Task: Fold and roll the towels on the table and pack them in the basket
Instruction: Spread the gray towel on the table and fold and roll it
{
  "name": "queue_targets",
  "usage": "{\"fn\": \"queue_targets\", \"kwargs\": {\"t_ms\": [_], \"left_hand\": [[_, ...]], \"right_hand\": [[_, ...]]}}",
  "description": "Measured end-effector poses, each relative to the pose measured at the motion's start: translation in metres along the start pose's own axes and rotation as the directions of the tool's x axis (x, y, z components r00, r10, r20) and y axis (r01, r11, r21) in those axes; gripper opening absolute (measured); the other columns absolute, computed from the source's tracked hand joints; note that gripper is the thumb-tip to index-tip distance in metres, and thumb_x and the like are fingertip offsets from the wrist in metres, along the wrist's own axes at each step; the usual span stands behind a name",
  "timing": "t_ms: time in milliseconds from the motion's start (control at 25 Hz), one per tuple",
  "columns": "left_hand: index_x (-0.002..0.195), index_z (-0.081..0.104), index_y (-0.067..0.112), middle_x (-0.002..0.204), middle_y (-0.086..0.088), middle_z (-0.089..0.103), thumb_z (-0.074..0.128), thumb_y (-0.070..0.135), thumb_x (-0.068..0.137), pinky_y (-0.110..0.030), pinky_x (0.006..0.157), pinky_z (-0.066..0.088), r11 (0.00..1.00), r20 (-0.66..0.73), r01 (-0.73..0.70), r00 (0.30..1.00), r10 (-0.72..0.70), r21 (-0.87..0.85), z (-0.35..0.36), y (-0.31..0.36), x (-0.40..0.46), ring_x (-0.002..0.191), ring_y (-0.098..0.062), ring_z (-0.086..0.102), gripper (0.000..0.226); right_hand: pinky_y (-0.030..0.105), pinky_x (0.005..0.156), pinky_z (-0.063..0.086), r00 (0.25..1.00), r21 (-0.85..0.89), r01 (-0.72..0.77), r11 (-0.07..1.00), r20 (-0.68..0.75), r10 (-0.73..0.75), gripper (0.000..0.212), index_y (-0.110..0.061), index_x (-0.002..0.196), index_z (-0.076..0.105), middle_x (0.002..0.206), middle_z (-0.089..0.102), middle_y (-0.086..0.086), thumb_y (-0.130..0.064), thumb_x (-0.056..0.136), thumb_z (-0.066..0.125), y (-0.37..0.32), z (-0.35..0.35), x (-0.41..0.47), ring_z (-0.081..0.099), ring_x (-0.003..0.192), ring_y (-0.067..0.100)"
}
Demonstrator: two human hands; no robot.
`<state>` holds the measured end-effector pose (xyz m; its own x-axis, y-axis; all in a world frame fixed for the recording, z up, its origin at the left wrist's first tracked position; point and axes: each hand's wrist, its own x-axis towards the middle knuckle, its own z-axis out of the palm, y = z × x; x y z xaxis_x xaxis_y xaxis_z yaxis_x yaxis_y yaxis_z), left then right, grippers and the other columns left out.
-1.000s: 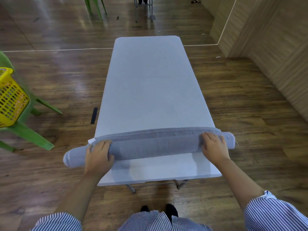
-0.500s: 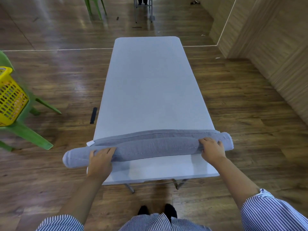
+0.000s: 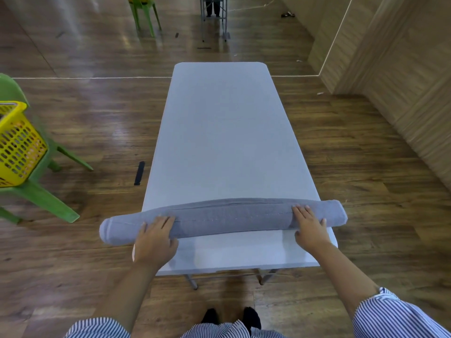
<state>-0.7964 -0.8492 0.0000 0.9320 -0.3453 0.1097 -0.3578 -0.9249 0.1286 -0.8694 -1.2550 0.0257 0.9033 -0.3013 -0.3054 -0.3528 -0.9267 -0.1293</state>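
The grey towel (image 3: 227,222) is now rolled up all the way: a second ago a flat strip of it still lay on the worktop (image 3: 224,132) beyond the roll with a small white tag showing at its left corner, and that strip and tag have since been wound in. The roll sits a little farther from the near edge than before, and both hands have ridden forward with it.

The left hand (image 3: 156,240) lies flat over the roll near its left end, its fingers (image 3: 164,222) straight, slightly spread and pressing down on the cloth, not curled around it. The right hand (image 3: 308,230) does the same near the right end, its fingers (image 3: 301,212) stretched over the top of the roll and the thumb out to the side. Neither hand has the towel gripped; both simply press on it with open palms.

The roll lies crosswise on the near part of the worktop, longer than the worktop is wide, so both ends stick out past the side edges, the left end more so. A stitched seam runs along its length.

The yellow basket (image 3: 17,145) stands on a green chair (image 3: 41,191) well off to the left, apart from the worktop. I see no brand, label or readable writing on anything.
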Motion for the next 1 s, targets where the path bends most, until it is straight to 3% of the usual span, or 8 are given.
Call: {"fn": "queue_targets", "kwargs": {"t_ms": [120,360,480,560,640,720,840,1000], "left_hand": [[0.121,0.062,0.01,0.117,-0.009,0.066,0.079,0.005,0.058,-0.062,0.093,0.043,1.0,0.071,-0.003,0.997,0.004,-0.02,0.001,-0.007,0.004,0.115,-0.033,0.059,0.065],[0.12,0.061,0.01,0.116,-0.008,0.065,0.081,-0.004,0.059,-0.063,0.093,0.041,0.997,0.053,-0.079,0.996,0.078,0.003,0.007,-0.02,0.018,0.109,-0.032,0.062,0.066],[0.122,0.059,0.01,0.12,-0.009,0.06,0.077,0.002,0.066,-0.056,0.091,0.045,0.994,0.008,-0.096,0.995,0.096,0.042,0.005,-0.025,0.027,0.109,-0.031,0.058,0.059],[0.119,0.061,0.011,0.116,-0.006,0.063,0.075,0.016,0.068,-0.055,0.09,0.043,0.994,-0.037,-0.097,0.994,0.099,0.054,0.002,-0.025,0.029,0.106,-0.027,0.057,0.053],[0.12,0.061,0.015,0.115,-0.001,0.065,0.071,0.027,0.059,-0.056,0.093,0.041,0.99,0.005,-0.131,0.991,0.131,0.048,0.002,-0.029,0.031,0.106,-0.021,0.056,0.063],[0.121,0.062,0.017,0.116,0.001,0.066,0.071,0.019,0.054,-0.055,0.094,0.042,0.984,0.064,-0.174,0.983,0.171,0.048,0.005,-0.038,0.036,0.106,-0.02,0.061,0.068],[0.116,0.065,0.018,0.109,0.0,0.069,0.045,0.014,0.067,-0.044,0.088,0.047,0.981,0.017,-0.194,0.981,0.194,0.015,0.005,-0.047,0.06,0.095,-0.023,0.067,0.053],[0.111,0.069,0.012,0.109,-0.003,0.07,0.036,0.009,0.073,-0.033,0.094,0.033,0.956,-0.106,-0.292,0.951,0.289,-0.017,-0.004,-0.033,0.108,0.103,-0.02,0.055,0.05]], "right_hand": [[0.061,0.108,0.018,0.999,0.074,-0.043,0.996,-0.006,0.044,0.066,-0.018,0.148,0.015,0.156,0.012,-0.005,-0.005,0.091,0.045,-0.004,0.003,0.003,0.001,0.144,0.016],[0.063,0.107,0.022,0.998,0.087,-0.056,0.995,-0.008,0.057,0.061,-0.017,0.146,0.021,0.153,0.019,-0.003,-0.003,0.091,0.043,-0.006,-0.003,0.01,0.007,0.143,0.016],[0.064,0.104,0.023,0.994,0.08,-0.033,0.996,-0.1,0.041,0.06,-0.014,0.144,0.025,0.152,0.024,-0.001,0.001,0.089,0.04,-0.007,-0.009,0.021,0.013,0.142,0.018],[0.064,0.105,0.019,0.993,0.048,0.018,0.999,-0.122,-0.012,0.061,-0.013,0.145,0.025,0.151,0.025,-0.001,-0.002,0.087,0.043,-0.007,-0.01,0.029,0.013,0.142,0.02],[0.065,0.106,0.012,0.996,0.012,0.064,0.998,-0.055,-0.064,0.068,-0.014,0.145,0.025,0.149,0.027,-0.002,-0.002,0.082,0.048,-0.006,-0.011,0.039,0.011,0.142,0.021],[0.065,0.107,0.011,0.994,-0.029,0.104,0.994,-0.011,-0.105,0.068,-0.015,0.141,0.033,0.146,0.034,-0.001,0.005,0.078,0.048,-0.002,-0.016,0.055,0.014,0.142,0.022],[0.061,0.11,0.006,0.985,-0.063,0.173,0.983,-0.017,-0.174,0.067,-0.015,0.138,0.04,0.145,0.038,0.002,0.014,0.077,0.041,-0.006,-0.031,0.084,0.017,0.142,0.023],[0.06,0.11,0.003,0.933,-0.009,0.35,0.937,-0.082,-0.349,0.073,-0.008,0.128,0.053,0.137,0.048,0.008,0.026,0.065,0.041,-0.02,-0.043,0.131,0.028,0.137,0.029]]}}
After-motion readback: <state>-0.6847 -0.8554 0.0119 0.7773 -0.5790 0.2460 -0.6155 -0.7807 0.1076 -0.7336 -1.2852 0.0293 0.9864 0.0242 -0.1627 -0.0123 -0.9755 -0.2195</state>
